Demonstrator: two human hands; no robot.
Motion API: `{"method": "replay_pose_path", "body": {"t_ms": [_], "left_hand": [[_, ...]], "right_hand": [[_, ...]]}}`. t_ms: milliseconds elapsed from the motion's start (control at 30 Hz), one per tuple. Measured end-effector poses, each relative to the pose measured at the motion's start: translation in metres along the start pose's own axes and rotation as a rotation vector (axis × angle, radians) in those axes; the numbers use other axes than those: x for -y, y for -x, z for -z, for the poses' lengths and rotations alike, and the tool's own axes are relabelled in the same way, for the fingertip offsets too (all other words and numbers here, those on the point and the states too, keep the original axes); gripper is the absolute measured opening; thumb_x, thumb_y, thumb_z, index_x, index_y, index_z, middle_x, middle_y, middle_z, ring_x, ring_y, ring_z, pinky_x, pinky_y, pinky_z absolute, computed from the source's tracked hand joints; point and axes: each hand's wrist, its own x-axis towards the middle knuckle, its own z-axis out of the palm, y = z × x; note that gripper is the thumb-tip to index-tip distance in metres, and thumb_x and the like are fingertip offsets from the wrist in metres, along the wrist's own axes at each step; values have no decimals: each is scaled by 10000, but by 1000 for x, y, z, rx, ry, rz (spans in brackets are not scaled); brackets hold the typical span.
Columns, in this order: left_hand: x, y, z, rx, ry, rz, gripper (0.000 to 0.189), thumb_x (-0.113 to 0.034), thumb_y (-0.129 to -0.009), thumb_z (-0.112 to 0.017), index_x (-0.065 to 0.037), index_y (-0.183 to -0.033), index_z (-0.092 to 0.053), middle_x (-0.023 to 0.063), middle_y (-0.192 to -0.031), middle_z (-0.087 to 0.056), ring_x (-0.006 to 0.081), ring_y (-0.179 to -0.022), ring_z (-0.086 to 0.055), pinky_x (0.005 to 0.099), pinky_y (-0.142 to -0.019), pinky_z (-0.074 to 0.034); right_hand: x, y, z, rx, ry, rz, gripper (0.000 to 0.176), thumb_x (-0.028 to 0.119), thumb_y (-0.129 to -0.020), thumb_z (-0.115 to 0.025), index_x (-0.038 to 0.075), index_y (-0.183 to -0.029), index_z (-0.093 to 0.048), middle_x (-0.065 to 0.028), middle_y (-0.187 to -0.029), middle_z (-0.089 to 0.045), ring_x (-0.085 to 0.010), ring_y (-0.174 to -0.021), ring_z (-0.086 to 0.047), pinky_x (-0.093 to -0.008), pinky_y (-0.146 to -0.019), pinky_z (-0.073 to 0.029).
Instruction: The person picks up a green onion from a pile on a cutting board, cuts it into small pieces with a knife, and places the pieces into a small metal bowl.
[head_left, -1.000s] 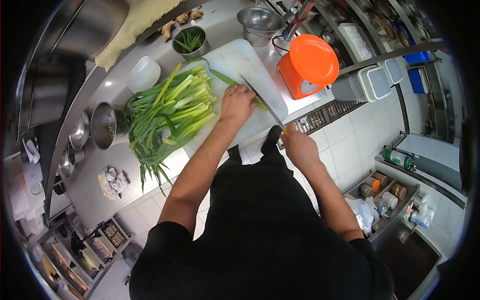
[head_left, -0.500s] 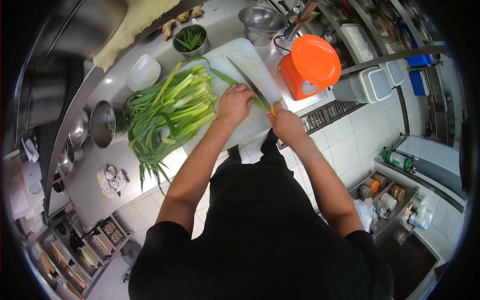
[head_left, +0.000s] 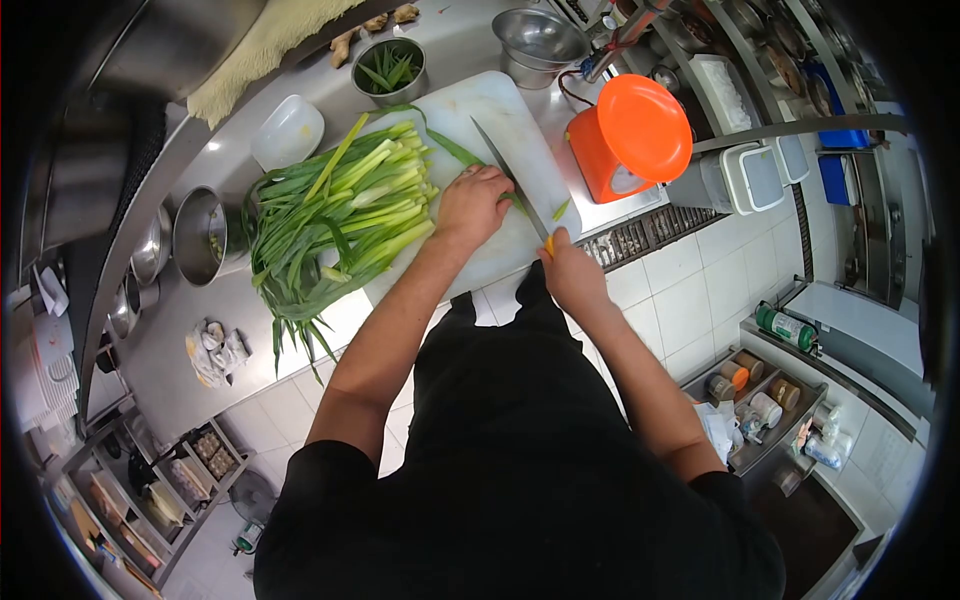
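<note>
My right hand [head_left: 575, 275] is wrapped round the yellow handle of a long kitchen knife [head_left: 511, 183], its blade slanting across the white cutting board [head_left: 525, 112]. Just left of the blade, my left hand [head_left: 473, 205] presses down on a long green onion leaf [head_left: 452, 149] with fingers curled. The tip of that leaf shows between my fingers and the blade. On the right of the knife lies a cut piece of green leaf [head_left: 561, 210]. A big heap of green onions [head_left: 345, 205] covers the board's left side and hangs over the counter edge.
Behind the board stand a metal pot of cut greens [head_left: 388, 72] and a metal bowl [head_left: 540, 38]. An orange scale [head_left: 640, 130] is to the right. At left are a white dish [head_left: 288, 133], a metal pot [head_left: 200, 237] and a crumpled cloth [head_left: 215, 352].
The knife and my right hand have drawn slightly down and towards me. A cut leaf piece now lies apart, right of the blade. My left hand still holds the leaf down.
</note>
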Motion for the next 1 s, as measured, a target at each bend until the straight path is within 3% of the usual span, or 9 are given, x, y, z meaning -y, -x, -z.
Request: {"method": "replay_pose_path", "body": {"t_ms": [233,367,667,767,1000], "left_hand": [[-9,15,-11,13,-6,-49,217,-113,-840,-794,-102,-1056,-769,55,-1126,-717,313,-1155,-658,437,-1003,-547],[-6,14,-6,-138,-42,-46,239,-111,-846,-807,-108,-1081,-763,58,-1156,-705,341,-1183,-638,461,-1004,-537],[14,2,5,-128,-121,0,291,-157,-843,-826,-103,-1120,-754,82,-1137,-680,330,-1150,-633,470,-985,-527],[15,3,4,-117,-109,-1,285,-166,-855,-819,-113,-1128,-755,77,-1150,-680,325,-1155,-635,467,-987,-528],[5,7,3,26,-105,-50,249,-153,-880,-789,-116,-1125,-756,67,-1166,-691,317,-1188,-637,463,-1028,-507]], "right_hand": [[17,-41,24,2,-11,73,354,305,-1074,-595,-8,-1215,-509,-275,-923,-747,-479,-883,-747,-562,-796,-588],[17,-14,39,44,28,48,356,292,-1073,-588,-18,-1227,-509,-272,-921,-751,-473,-888,-749,-563,-798,-587],[-4,49,11,61,37,-44,378,305,-1067,-612,-22,-1205,-482,-280,-831,-728,-493,-806,-727,-595,-697,-565],[-6,32,-8,44,24,-52,361,310,-1084,-578,-25,-1190,-491,-263,-855,-742,-478,-829,-741,-573,-717,-584],[18,-26,13,-8,-31,64,358,292,-1077,-581,-34,-1202,-501,-277,-908,-744,-476,-894,-747,-561,-786,-595]]}}
